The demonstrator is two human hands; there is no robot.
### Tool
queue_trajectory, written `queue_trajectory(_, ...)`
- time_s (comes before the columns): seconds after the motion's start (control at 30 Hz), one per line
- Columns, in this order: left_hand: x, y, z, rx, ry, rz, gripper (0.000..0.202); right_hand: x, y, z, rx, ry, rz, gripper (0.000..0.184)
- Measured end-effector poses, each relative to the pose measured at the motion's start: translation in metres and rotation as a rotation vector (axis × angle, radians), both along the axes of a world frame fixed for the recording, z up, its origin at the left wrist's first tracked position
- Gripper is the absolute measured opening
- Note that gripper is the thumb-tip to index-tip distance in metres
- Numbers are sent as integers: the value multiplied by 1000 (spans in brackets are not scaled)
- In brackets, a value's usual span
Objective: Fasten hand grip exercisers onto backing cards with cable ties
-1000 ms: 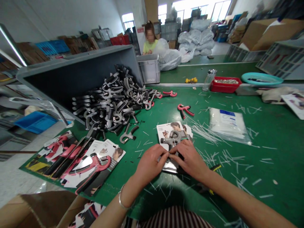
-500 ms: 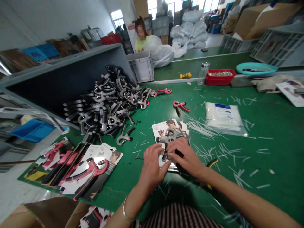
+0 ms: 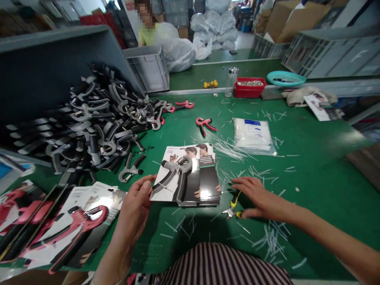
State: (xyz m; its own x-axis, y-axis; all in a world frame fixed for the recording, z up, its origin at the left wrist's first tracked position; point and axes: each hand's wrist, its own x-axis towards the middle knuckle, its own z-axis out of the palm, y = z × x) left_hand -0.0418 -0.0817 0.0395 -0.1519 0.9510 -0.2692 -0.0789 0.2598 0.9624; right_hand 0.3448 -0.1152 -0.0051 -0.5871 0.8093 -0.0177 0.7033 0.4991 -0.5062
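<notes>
At the far left of the green-topped table, pink-and-black hand grippers on printed cards lie overlapping, with a heap of loose grey-and-black spring hand grippers above them against a grey bin wall. Next comes the left hand, open and holding nothing, its relaxed fingers just beside the left edge of a stack of glossy printed cards. A grey-and-black spring hand gripper lies flat on top of that stack, near the table's middle. Beyond it rests a loose pink-and-black gripper. To the right, small yellow-handled side cutters lie on the table beneath the right hand, whose extended, ungripping fingers are spread just above them; any contact cannot be made out. Farther right lies a clear bag of white cable ties, amid scattered white plastic trimmings.
</notes>
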Motion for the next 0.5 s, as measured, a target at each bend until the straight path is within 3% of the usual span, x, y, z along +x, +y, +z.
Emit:
queue_trajectory(0.07, 6, 6, 7, -161, -187, -121, 38, 12, -14, -17, 36, -172, 59, 97)
queue_trajectory(0.1, 12, 10, 9, -216, -251, -207, 37, 13, -16, -23, 70, -230, 78, 95)
queue_trajectory(0.17, 29, 16, 10, -239, -322, -322, 35, 11, -13, -29, 128, -292, 100, 71)
queue_trajectory(0.27, 54, 24, 6, -139, -336, -303, 37, 9, -5, -20, 68, -240, 104, 34)
queue_trajectory(0.37, 66, 27, -3, -41, -323, -231, 48, 22, -5, -1, -255, -23, -40, 28)
queue_trajectory(0.5, 67, 29, -17, 15, -271, -213, 55, 31, -7, 25, -804, 348, -342, 44)
